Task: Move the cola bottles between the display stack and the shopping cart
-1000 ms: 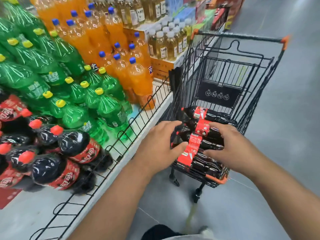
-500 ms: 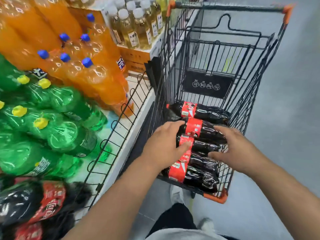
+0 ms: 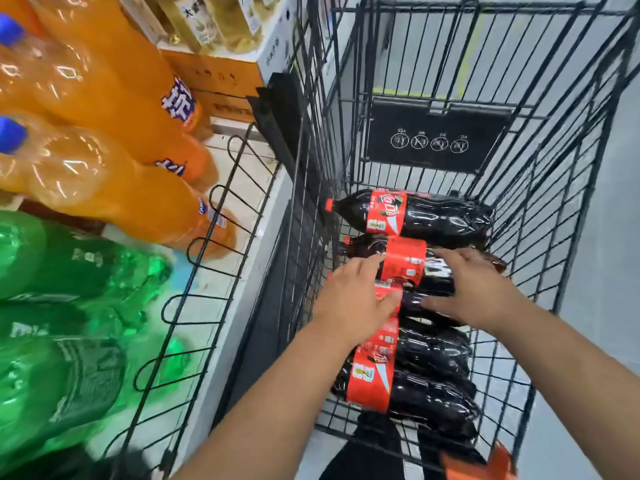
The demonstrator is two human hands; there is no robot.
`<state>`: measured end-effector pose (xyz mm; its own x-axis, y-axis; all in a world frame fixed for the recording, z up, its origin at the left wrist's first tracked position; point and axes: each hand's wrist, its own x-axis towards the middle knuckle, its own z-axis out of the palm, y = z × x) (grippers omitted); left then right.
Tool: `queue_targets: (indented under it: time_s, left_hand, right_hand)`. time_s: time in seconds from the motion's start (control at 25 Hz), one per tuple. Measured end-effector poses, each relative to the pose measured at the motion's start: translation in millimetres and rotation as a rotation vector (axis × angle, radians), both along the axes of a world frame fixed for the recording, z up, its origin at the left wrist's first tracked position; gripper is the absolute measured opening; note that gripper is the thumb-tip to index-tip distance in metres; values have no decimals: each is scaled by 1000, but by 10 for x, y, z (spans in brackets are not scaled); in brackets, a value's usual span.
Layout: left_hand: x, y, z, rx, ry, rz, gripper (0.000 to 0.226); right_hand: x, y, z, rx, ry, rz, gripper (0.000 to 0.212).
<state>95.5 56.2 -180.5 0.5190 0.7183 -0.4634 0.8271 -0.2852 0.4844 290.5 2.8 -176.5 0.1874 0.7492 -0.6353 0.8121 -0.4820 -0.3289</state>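
Several cola bottles with red labels lie side by side on the floor of the black wire shopping cart (image 3: 561,174). The farthest cola bottle (image 3: 446,220) lies untouched. My left hand (image 3: 349,303) rests on the neck end of the second cola bottle (image 3: 405,263), fingers over it and thumb on the bottle behind. My right hand (image 3: 478,292) lies spread over the same bottle's dark body. The nearest cola bottle (image 3: 412,396) lies by the cart's front edge. The display stack's cola is only a dark blur at the bottom left.
Left of the cart, a black wire fence (image 3: 211,271) edges the display shelf. Green soda bottles (image 3: 52,341) and orange soda bottles (image 3: 104,109) lie stacked behind it. A cardboard box (image 3: 221,77) with yellow drink bottles stands further back. Grey floor lies to the right.
The view has moved forward and down into the cart. Both hands have slid further away, from the middle bottles onto the second bottle from the far end.
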Motion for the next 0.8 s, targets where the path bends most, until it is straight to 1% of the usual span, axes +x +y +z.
queue_targets:
  time_s: [0.08,0.24,0.36,0.44,0.52,0.6,0.64,0.72,0.8]
  left_hand:
    - [69,98,-285,-35,17,45,69]
    - [236,212,-857,-89,20,285,72]
    - [350,232,-1216,-84,0,434,74]
    - [430,226,-1393,-106,-65,564,74]
    - [510,237,-1519,-190,-161,723,71]
    - [599,269,-1621,-267,-286,903,68]
    - [638,295,-1666,-275,-334,972,66]
    - [694,340,-1756,-261,-391,1048,62]
    - [703,364,-1803,-252,-402,1057,57]
  right_hand:
    - [82,177,-270,-14,-27,51,100]
    - [276,392,-848,-45,-79,90,108]
    - [393,392,-1212,-43,-188,156,115]
    - [435,423,-1345,-25,-249,203,120]
    - [450,489,-1386,-42,-285,252,125]
    - [476,518,-1415,-46,-312,331,125]
    - [486,521,-1420,-38,-324,362,124]
    - [500,513,-1422,-23,-330,387,122]
    - [502,513,-1428,-1,-338,403,121]
